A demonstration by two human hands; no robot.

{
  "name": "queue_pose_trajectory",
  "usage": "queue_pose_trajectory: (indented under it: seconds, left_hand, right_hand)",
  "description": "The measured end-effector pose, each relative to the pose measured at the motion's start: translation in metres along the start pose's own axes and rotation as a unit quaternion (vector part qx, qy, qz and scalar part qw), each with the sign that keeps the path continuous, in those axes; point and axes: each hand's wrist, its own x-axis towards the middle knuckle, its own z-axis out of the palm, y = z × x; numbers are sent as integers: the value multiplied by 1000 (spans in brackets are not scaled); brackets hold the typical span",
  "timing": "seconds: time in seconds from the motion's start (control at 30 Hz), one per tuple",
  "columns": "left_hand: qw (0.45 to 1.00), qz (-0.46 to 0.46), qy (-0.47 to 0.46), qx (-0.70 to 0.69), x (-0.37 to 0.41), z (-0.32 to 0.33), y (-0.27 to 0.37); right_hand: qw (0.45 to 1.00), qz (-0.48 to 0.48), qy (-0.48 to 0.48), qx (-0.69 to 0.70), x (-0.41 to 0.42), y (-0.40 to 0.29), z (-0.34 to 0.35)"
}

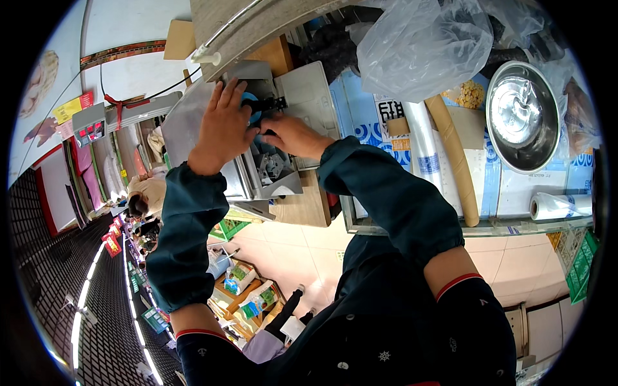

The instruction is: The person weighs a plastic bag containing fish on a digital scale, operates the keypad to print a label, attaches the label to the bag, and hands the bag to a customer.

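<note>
A grey machine housing (289,186), probably of a label-printing scale, stands with its side cover (309,106) swung out. Inside it are a blue roll core (251,102), a black arm and metal mechanism parts (271,166). My left hand (224,123) lies over the housing's edge, its fingers spread beside the blue core. From the right, my right hand (289,135) reaches in, fingers bent, close to the left thumb. Its fingertips are at the dark parts below the core; whether they pinch something is hard to see. Dark green sleeve covers are on both forearms.
Right of the machine, a glass-edged counter (483,229) holds a steel bowl (524,118), a cardboard tube (454,159), a plastic film roll (425,144) and clear plastic bags (425,48). A wooden shelf edge (270,29) crosses above. Other people are at the left and below.
</note>
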Motion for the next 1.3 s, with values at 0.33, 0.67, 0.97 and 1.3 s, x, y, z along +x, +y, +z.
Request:
queue_pose_trajectory:
  seconds: [0.33,0.67,0.97,1.3]
  left_hand:
    - [998,19,45,-26,-9,3,7]
    - [999,6,42,-17,-13,8,4]
    - [999,-1,44,1,-7,7,3]
    - [997,-2,66,-48,-5,10,-13]
  right_hand:
    - [995,92,26,-22,5,-14,-5]
    - [995,80,2,-66,5,-15,-1]
    - [996,52,18,-74,3,-5,2]
    - [996,75,7,-37,2,-8,1]
